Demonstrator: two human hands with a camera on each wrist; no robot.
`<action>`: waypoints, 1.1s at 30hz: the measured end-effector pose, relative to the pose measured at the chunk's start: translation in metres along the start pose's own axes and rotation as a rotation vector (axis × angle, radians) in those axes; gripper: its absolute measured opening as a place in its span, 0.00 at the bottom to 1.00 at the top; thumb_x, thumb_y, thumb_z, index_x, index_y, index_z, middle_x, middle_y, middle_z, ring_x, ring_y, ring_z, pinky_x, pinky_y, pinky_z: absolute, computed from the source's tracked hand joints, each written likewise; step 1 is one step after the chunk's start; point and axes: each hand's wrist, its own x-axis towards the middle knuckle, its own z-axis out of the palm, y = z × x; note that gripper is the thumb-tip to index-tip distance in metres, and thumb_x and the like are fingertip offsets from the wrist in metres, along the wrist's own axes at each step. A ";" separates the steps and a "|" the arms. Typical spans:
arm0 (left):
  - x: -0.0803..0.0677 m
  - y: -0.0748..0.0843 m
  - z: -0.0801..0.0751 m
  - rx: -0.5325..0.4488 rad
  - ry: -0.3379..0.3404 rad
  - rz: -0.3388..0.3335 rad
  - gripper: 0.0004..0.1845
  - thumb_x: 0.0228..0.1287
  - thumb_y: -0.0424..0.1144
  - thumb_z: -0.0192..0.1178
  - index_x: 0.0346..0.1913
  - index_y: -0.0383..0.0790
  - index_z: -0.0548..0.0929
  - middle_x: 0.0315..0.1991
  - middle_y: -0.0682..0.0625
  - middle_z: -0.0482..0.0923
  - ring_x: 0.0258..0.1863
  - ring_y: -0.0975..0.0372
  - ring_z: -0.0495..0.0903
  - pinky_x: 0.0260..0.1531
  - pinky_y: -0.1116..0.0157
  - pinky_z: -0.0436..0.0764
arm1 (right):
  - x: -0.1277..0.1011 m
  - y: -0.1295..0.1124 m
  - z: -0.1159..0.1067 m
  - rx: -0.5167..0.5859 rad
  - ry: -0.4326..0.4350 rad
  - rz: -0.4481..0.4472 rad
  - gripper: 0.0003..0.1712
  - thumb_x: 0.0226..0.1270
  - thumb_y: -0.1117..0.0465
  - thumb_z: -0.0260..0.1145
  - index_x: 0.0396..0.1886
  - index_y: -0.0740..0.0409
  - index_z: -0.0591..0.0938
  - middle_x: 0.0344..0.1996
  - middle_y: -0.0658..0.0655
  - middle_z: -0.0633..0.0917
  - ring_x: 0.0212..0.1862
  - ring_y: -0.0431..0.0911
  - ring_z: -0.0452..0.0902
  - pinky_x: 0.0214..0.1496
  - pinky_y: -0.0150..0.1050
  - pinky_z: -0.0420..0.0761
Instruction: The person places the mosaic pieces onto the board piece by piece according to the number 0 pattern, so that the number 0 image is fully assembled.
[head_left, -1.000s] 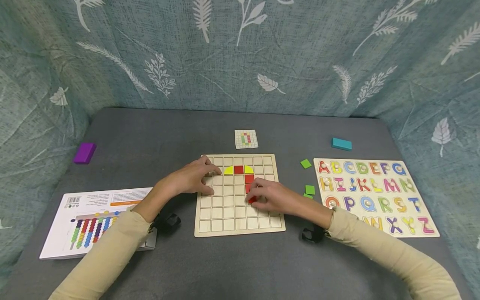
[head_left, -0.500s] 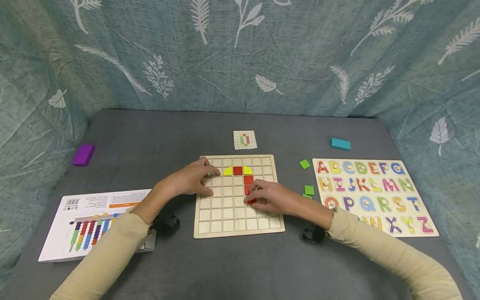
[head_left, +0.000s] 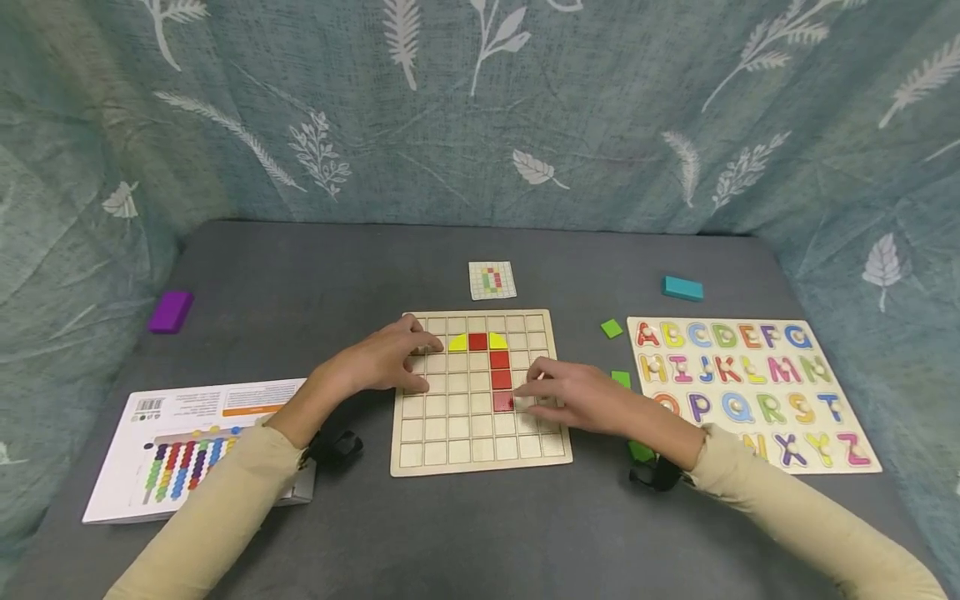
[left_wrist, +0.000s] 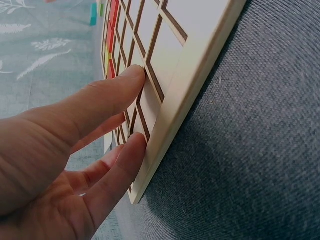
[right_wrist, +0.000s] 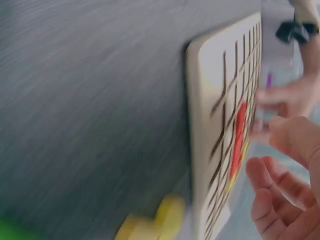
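Lowest red tile (head_left: 503,402) just beside parted fingers (head_left: 543,387) of the right hand (head_left: 573,396), contact unclear

The left wrist view cuts off the pale wooden grid board (left_wrist: 175,85); the right one's bright green patch (right_wrist: 14,232) is blurry.

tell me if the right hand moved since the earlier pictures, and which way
Yes: in the head view, the right hand has shifted rightward against the wooden grid board, away from the lowest red square, toward the alphabet board.
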 end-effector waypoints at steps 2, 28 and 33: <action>0.001 0.001 0.001 0.000 -0.001 0.005 0.29 0.55 0.37 0.71 0.62 0.39 0.77 0.50 0.42 0.66 0.35 0.60 0.70 0.40 0.64 0.70 | -0.014 0.008 -0.010 0.010 0.005 0.060 0.14 0.60 0.60 0.71 0.47 0.53 0.86 0.42 0.51 0.80 0.31 0.38 0.77 0.32 0.29 0.75; 0.001 0.001 -0.001 -0.018 -0.011 0.003 0.29 0.56 0.37 0.71 0.61 0.38 0.77 0.50 0.42 0.66 0.36 0.59 0.69 0.39 0.64 0.69 | -0.085 0.041 -0.051 -0.011 0.003 0.374 0.18 0.58 0.64 0.72 0.49 0.57 0.85 0.43 0.54 0.82 0.32 0.37 0.75 0.31 0.30 0.74; 0.001 0.001 -0.002 -0.022 -0.011 -0.002 0.29 0.56 0.37 0.71 0.62 0.38 0.77 0.49 0.43 0.65 0.35 0.60 0.69 0.40 0.64 0.69 | -0.085 0.037 -0.046 0.023 -0.020 0.380 0.17 0.59 0.64 0.71 0.49 0.56 0.85 0.43 0.53 0.82 0.31 0.35 0.73 0.31 0.30 0.74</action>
